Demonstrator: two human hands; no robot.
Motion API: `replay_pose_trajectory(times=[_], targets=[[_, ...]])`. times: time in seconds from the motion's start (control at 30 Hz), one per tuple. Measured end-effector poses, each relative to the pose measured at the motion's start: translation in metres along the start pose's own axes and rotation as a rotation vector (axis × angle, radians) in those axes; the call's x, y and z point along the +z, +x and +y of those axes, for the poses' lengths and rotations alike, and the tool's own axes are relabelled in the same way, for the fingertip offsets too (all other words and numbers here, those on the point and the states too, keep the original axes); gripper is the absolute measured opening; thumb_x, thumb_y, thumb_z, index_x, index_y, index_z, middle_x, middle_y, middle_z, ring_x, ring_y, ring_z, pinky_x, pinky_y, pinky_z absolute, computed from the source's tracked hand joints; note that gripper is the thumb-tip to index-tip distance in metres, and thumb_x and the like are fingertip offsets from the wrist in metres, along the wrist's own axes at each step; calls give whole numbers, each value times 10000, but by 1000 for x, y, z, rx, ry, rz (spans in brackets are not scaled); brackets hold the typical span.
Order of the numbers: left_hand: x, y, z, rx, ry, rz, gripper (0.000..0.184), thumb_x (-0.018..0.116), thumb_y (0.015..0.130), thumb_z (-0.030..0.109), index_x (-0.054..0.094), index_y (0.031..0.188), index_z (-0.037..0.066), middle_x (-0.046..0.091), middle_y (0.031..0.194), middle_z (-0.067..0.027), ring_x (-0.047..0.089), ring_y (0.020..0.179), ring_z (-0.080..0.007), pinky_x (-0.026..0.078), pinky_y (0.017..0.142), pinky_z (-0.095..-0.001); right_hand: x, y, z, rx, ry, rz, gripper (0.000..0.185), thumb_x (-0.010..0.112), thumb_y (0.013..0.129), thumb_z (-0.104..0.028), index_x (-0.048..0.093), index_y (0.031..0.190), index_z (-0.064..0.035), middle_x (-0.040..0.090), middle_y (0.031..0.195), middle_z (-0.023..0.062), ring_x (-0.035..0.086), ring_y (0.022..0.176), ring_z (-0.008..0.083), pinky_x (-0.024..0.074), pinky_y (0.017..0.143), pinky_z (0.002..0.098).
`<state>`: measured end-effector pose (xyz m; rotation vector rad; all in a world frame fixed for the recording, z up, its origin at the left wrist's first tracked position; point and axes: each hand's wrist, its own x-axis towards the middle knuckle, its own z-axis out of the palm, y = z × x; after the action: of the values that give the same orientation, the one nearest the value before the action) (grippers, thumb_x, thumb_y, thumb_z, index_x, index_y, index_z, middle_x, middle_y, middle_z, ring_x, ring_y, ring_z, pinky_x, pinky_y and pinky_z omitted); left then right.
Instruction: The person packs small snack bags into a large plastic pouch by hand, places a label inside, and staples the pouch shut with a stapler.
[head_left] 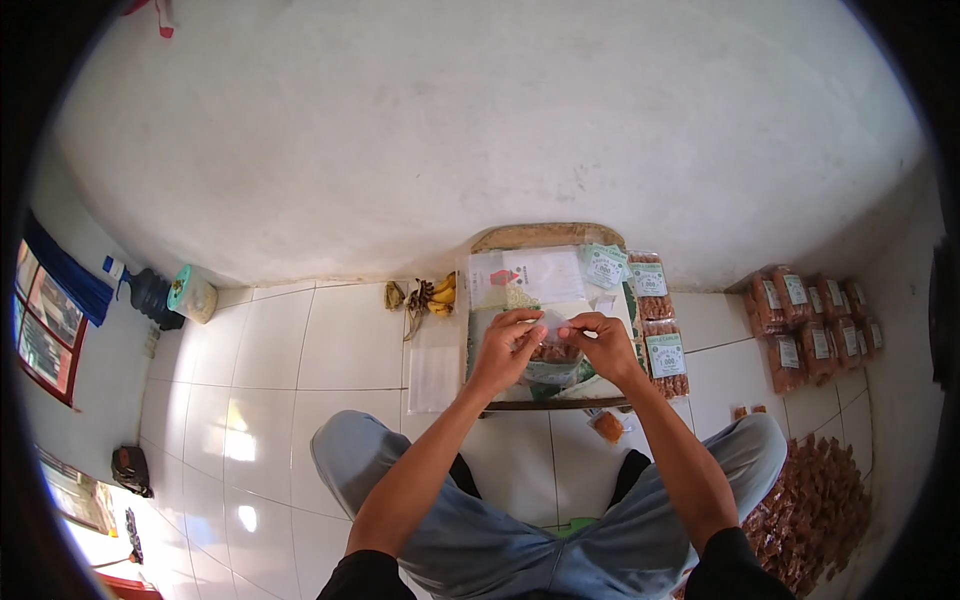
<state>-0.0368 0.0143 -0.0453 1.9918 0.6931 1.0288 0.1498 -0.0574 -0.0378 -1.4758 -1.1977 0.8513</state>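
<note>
A clear plastic bag with reddish-brown packets inside rests at the front of a low wooden table. My left hand pinches the bag's gathered top from the left. From the right, my right hand pinches the same plastic edge, close to the left fingertips. Green-and-white printed labels lie at the table's back right corner. A white printed sheet or bag covers the back left of the tabletop. Beside the table's right edge are filled, labelled packs.
Bananas lie on the tiled floor left of the table. Several filled packs are stacked by the right wall. A heap of small brown packets spreads beside my right knee. A small orange packet lies below the table's front edge.
</note>
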Motion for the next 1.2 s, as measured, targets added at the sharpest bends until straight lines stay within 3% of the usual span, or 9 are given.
replay_pose_trajectory(times=[0.13,0.2,0.3,0.53,0.63,0.83,0.93,1.1,1.2], targets=[[4,0,-5,-189,-116,-14,255,638,947,210,695,1011,-31,572,1257,-101,520,1149,-223,495,858,-321,-1,-1,-10,-26,74,-20,271,728,855,-99,673,1105,-10,682,834,71,623,798,132,485,762,271],[4,2,-8,-204,-114,-30,253,636,949,210,694,1014,-28,560,1265,-107,520,1146,-221,498,857,-317,-2,-1,-14,-238,-31,-18,314,710,869,-95,624,1165,-38,684,833,79,617,794,128,487,752,279],[3,3,-4,-217,-117,-29,248,637,948,209,693,1013,-24,553,1268,-113,519,1150,-226,503,862,-321,-2,-1,-21,-258,-74,-36,268,698,876,-97,612,1125,-46,691,847,97,623,800,126,485,735,283],[10,-1,-1,-63,0,74,214,654,925,186,690,963,-22,605,1206,-82,512,1180,-294,509,891,-365,1,3,-27,1,-30,-54,219,678,887,-97,597,1086,-56,705,875,102,638,826,113,484,703,275],[12,-2,-7,14,37,116,199,658,917,173,686,945,-23,617,1192,-74,510,1186,-302,513,881,-359,3,6,-13,1,244,-47,208,669,891,-92,598,1085,-62,707,873,79,642,820,105,487,703,268],[9,0,-1,-75,-40,112,174,649,921,172,698,957,9,615,1200,-73,504,1209,-305,467,945,-392,6,6,-32,-280,-16,-6,158,663,898,-87,603,1042,-63,707,868,64,637,799,99,487,678,265],[6,0,0,-88,-39,30,176,641,929,182,702,981,24,614,1203,-69,491,1227,-307,425,986,-401,3,4,-49,-70,-98,-11,145,672,893,-97,611,1013,-43,701,841,60,640,809,104,488,699,266],[10,0,-7,-12,46,47,189,636,936,193,703,1000,29,598,1227,-61,472,1242,-302,399,1000,-395,6,14,-26,133,406,-23,113,665,898,-67,649,998,-17,689,832,21,617,781,61,458,728,236],[11,-1,-8,-50,9,46,194,634,940,199,704,998,27,587,1243,-59,463,1251,-302,408,993,-387,2,14,-30,-12,-21,-24,169,686,866,-127,710,1012,-44,708,836,66,640,794,150,464,782,311]])
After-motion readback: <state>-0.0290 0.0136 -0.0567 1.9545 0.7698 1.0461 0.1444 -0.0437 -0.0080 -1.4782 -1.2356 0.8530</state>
